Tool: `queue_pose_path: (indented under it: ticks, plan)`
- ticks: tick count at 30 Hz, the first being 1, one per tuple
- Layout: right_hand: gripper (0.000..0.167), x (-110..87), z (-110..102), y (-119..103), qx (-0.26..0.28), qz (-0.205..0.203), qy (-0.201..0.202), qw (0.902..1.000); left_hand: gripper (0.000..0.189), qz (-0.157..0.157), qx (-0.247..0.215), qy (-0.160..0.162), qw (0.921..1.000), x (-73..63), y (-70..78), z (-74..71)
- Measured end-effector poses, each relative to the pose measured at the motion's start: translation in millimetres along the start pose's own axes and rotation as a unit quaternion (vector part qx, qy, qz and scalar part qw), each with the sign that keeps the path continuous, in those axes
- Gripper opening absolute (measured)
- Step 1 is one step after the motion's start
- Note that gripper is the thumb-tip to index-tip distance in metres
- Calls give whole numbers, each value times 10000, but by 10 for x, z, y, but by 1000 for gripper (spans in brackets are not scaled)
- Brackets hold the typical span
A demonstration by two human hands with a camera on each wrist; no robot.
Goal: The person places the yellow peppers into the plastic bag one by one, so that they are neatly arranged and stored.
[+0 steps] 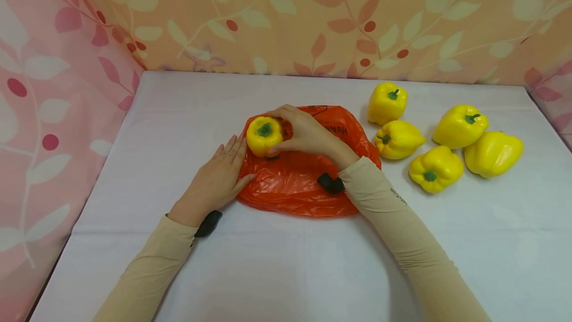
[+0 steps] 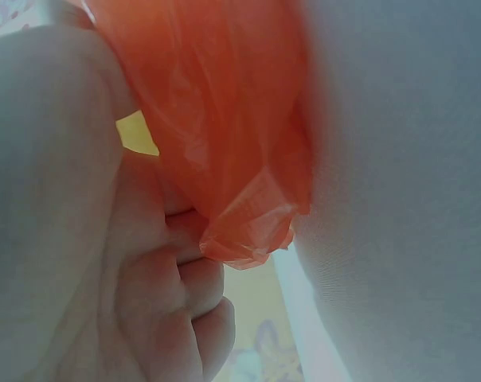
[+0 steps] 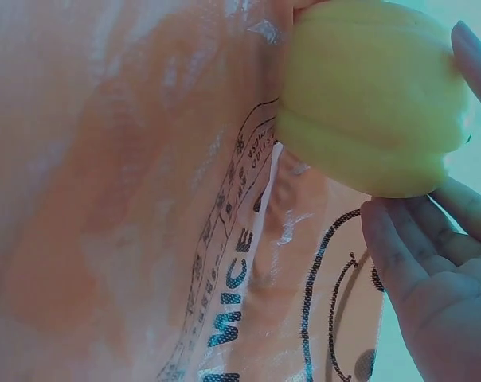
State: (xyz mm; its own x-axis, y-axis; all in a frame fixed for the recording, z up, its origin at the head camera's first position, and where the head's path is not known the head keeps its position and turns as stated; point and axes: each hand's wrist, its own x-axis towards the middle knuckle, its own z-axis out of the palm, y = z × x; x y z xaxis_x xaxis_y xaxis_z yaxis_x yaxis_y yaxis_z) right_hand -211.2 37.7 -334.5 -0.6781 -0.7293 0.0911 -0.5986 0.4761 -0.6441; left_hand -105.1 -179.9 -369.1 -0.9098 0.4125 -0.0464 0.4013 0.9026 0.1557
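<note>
A red plastic bag (image 1: 286,183) with black print lies flattened on the table. Over its left end, my right hand (image 1: 308,130) grips a yellow bell pepper (image 1: 256,138), thumb at the near side and fingers at the far side, its green stem facing up. In the right wrist view the pepper (image 3: 368,95) sits between thumb and fingers, close over the printed plastic. My left hand (image 1: 219,178) rests along the bag's left edge, fingers extended beside the pepper and thumb on the plastic. Crumpled bag film (image 2: 217,119) crosses the fingers in the left wrist view.
Several more yellow bell peppers (image 1: 438,168) stand and lie in a loose group right of the bag, one (image 1: 397,139) close to its right edge. White cloth covers the table (image 1: 286,272). Floral curtains (image 1: 286,19) enclose the back and sides.
</note>
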Motion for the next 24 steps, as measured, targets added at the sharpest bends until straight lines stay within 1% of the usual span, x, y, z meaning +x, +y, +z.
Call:
queue_pose_path:
  ticks: [7, 11, 17, 20, 24]
  plan:
    - [73, -76, -47, -21, 117, 110, 115, 9998, 78, -8, -4, -61, 10000, 5, 1, -4]
    - [72, -177, -95, -24, 113, 148, 273, 9995, 78, -30, -1, -100, 9999, 6, 1, -13]
    - [67, -344, -177, -9, 157, 320, 461, 9983, 78, -41, -17, -148, 9999, 6, -6, -15]
    - [65, -423, -222, -1, 130, 285, 656, 9974, 78, -37, -27, -143, 9999, 5, -8, -13]
    - [60, -512, -279, -3, 67, 66, 1063, 9943, 78, -57, -34, -165, 9998, 12, -1, -11]
